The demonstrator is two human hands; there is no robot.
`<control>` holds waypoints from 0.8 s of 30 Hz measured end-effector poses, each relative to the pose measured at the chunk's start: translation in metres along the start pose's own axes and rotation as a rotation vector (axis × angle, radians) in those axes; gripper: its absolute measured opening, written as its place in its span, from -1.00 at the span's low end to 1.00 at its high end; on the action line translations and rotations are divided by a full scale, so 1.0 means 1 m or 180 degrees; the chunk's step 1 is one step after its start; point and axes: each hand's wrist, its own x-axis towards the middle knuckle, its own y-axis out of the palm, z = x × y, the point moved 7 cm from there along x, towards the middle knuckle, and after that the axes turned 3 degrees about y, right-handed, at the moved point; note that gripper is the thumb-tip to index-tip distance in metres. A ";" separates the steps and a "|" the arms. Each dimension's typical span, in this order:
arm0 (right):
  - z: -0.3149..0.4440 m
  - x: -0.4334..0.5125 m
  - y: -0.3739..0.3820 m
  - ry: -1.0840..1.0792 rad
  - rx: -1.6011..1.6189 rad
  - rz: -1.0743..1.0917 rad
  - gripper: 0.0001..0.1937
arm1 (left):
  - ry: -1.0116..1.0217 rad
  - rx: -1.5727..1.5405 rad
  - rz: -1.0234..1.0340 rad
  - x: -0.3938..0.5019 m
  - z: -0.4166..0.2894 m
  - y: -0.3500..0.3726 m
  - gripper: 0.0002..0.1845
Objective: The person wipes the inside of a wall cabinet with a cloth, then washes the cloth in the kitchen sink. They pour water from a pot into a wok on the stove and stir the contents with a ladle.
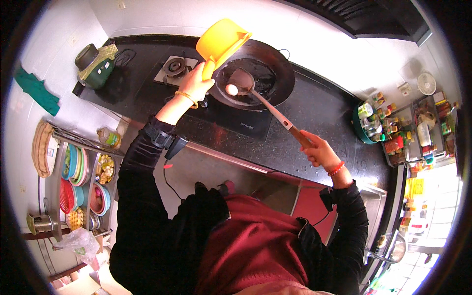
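My left hand (193, 84) grips the handle of a yellow plastic water ladle (217, 40), which is tilted above the left rim of a large dark wok (284, 79). In my right hand (318, 149) is the wooden handle of a metal wok spatula (271, 107). The spatula's blade lies low inside the wok. One whole egg (231, 89) rests at the near left of the blade; whether the blade bears its weight I cannot tell. Dark liquid seems to cover the wok's bottom. The ladle's inside is hidden from me.
Left of the wok, a gas burner (175, 68) is set in the black countertop (320, 107). A green rice cooker (97, 72) stands at the far left. Bottles and jars crowd a green basin (357, 125) at right. A range hood (354, 18) overhangs. Plastic baskets fill a rack (55, 191) at left.
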 end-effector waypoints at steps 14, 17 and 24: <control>0.005 -0.013 0.018 0.0111 0.0559 0.0393 -0.37 | 0.0022 0.0382 0.0128 0.004 -0.002 0.000 -0.47; 0.011 -0.018 0.026 0.0223 0.1371 0.0789 -0.37 | -0.0029 0.0446 0.0105 0.006 0.003 -0.001 -0.46; 0.030 -0.030 0.025 0.0379 0.1578 0.0936 -0.42 | -0.0121 -0.0086 0.0145 0.010 0.034 0.008 -0.46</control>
